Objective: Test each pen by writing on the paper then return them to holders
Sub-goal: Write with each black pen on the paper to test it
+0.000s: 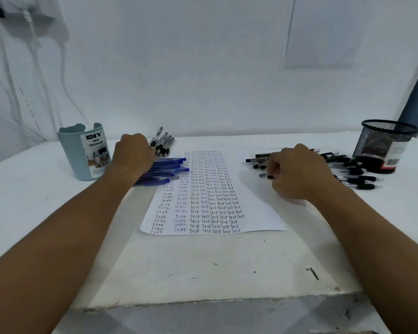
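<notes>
Our right hand [297, 172] pinches a black pen [267, 175] in curled fingers, beside the paper [253, 208]. Our left hand [133, 153] rests on the blue pens [171, 168] near the counter's far edge; we cannot tell its finger spread.

"DIY" on organizer [82, 153]; "Test" on paper [253, 201]

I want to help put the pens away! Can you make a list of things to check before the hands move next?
1. Paper flat on the table: ok.
2. Right hand holds a black pen: ok, fingers pinch it.
3. Left hand grips the blue pens: cannot tell, it lies over them.
4. Mesh holder upright, open: ok.
5. Blue organizer upright: ok.
6. All pens in holders: not ok, black pens lie loose.
</notes>
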The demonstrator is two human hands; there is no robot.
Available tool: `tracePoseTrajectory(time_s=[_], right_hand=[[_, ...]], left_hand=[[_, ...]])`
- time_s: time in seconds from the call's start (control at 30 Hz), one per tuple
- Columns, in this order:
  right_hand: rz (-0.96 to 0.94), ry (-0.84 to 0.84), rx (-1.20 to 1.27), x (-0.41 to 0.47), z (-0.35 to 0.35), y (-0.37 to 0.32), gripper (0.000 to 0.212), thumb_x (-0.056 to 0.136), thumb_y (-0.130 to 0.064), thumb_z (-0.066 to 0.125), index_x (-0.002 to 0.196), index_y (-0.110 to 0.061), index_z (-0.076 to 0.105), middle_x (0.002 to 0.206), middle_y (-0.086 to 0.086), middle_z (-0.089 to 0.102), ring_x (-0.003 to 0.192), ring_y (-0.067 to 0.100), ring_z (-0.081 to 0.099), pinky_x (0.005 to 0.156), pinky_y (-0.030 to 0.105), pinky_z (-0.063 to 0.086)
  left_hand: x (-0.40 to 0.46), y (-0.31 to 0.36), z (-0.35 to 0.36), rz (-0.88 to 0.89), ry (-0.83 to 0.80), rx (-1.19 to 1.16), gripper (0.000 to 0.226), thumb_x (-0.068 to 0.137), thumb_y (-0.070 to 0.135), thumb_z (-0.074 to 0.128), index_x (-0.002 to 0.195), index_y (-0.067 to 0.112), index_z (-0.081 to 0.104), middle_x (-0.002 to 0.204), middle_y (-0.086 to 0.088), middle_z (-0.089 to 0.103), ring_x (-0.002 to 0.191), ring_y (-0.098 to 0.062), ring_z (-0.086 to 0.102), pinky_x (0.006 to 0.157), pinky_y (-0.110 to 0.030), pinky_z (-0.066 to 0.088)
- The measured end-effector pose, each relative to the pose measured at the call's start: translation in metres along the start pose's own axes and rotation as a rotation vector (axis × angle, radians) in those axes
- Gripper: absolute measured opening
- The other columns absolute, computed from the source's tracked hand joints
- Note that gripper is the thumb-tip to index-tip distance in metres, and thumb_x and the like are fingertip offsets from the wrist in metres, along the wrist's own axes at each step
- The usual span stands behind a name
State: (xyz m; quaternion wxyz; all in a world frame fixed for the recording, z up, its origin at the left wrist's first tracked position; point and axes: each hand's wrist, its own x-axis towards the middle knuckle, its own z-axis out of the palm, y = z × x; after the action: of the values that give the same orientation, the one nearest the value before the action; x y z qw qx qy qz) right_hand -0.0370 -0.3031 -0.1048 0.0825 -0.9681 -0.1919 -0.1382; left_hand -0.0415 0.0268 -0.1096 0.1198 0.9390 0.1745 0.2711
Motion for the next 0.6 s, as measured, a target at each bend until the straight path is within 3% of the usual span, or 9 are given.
tracePoseTrajectory(time_s=[0.23, 0.33, 0.4, 0.5, 0.6], right_hand=[[-0.033, -0.035, -0.045, 0.002, 0.005, 0.004, 0.025, 0.074, -0.011, 0.051, 0.089, -0.029, 0.061, 0.094, -0.009, 0.064, 0.105, 0.018, 0.047, 0.075, 0.029, 0.035], [-0.100, -0.002, 0.050, 0.005, 0.008, 0.005, 0.025, 0.075, -0.007, 0.052, 0.088, -0.026, 0.063, 0.089, -0.010, 0.064, 0.101, 0.017, 0.050, 0.076, 0.030, 0.043], [-0.189, 0.029, 0.153, 0.003, 0.010, -0.001, 0.026, 0.080, -0.004, 0.052, 0.091, -0.023, 0.065, 0.088, -0.012, 0.063, 0.100, 0.015, 0.049, 0.080, 0.031, 0.043], [-0.301, 0.053, 0.274, 0.001, 0.012, -0.014, 0.020, 0.089, -0.006, 0.056, 0.100, -0.022, 0.063, 0.081, -0.022, 0.046, 0.094, 0.008, 0.041, 0.077, 0.025, 0.031], [-0.340, 0.055, 0.231, 0.006, 0.014, -0.015, 0.023, 0.087, -0.013, 0.060, 0.105, -0.027, 0.063, 0.085, -0.023, 0.046, 0.100, 0.010, 0.043, 0.081, 0.025, 0.032]], left_hand=[[0.019, -0.009, 0.008, -0.110, -0.026, 0.089, 0.018, 0.089, 0.008, 0.054, 0.074, -0.003, 0.056, 0.086, -0.025, 0.058, 0.066, -0.030, 0.049, 0.059, -0.033, 0.038], [0.027, -0.011, 0.012, -0.110, -0.031, 0.108, 0.022, 0.089, 0.008, 0.056, 0.068, 0.000, 0.052, 0.085, -0.024, 0.058, 0.061, -0.028, 0.047, 0.056, -0.032, 0.038], [0.031, -0.012, 0.015, -0.099, -0.032, 0.118, 0.022, 0.089, 0.009, 0.058, 0.069, 0.001, 0.051, 0.088, -0.025, 0.058, 0.068, -0.031, 0.050, 0.060, -0.033, 0.040], [0.035, -0.014, 0.019, -0.090, -0.031, 0.120, 0.023, 0.089, 0.011, 0.059, 0.070, 0.001, 0.051, 0.092, -0.027, 0.059, 0.081, -0.039, 0.057, 0.063, -0.035, 0.042], [0.038, -0.016, 0.022, -0.082, -0.037, 0.135, 0.035, 0.090, 0.013, 0.061, 0.061, 0.004, 0.043, 0.092, -0.028, 0.059, 0.083, -0.042, 0.058, 0.063, -0.035, 0.043]])
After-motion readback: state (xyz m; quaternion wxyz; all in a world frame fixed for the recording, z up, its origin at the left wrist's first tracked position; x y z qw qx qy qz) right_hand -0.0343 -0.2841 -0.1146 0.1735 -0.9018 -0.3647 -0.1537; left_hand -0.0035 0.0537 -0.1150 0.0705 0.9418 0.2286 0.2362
